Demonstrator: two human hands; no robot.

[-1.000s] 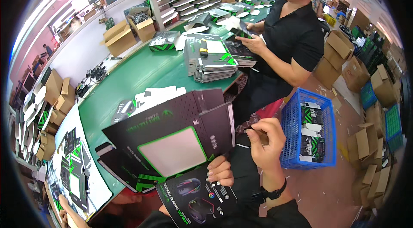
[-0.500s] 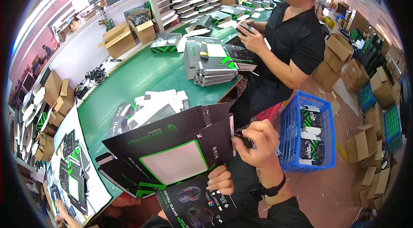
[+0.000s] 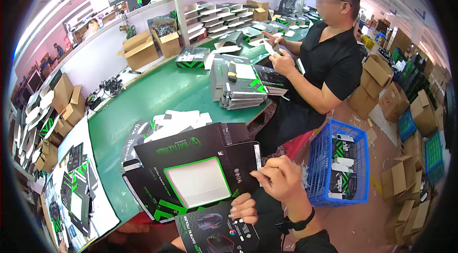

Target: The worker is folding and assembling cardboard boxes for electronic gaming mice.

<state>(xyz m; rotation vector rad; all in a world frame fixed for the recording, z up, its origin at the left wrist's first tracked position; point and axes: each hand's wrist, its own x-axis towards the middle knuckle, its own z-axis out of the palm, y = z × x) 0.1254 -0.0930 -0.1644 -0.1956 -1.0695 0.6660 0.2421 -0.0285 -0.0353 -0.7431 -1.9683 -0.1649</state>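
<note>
In front of me is a partly unfolded black-and-green gaming mouse box point(image 3: 152, 160) with a green-framed white window panel. Its lower panel, printed with mice, tilts toward me. My left hand point(image 3: 244, 208) is closed round this box, with fingers curled over the right part of the lower panel; the rest of that hand is hidden behind the cardboard. At the box's right side, next to a flap with a pale strip, my right hand point(image 3: 282, 177) is closed in a pinch, its thumb tip touching the edge. Whatever lies between those fingers is hidden.
Loose white-and-black cartons point(image 3: 179, 123) lie on the green table point(image 3: 157, 88) behind the box. Beyond them stands a stack of flat boxes point(image 3: 244, 98) with a yellow-and-black tool on top. A co-worker point(image 3: 329, 62) stands far right. A blue crate point(image 3: 315, 176) with boxes sits on the floor.
My right hand has moved down slightly along the box's side, and the dark piece at its fingers no longer shows. The box appears slightly lower and farther right. The co-worker's hands have shifted.
</note>
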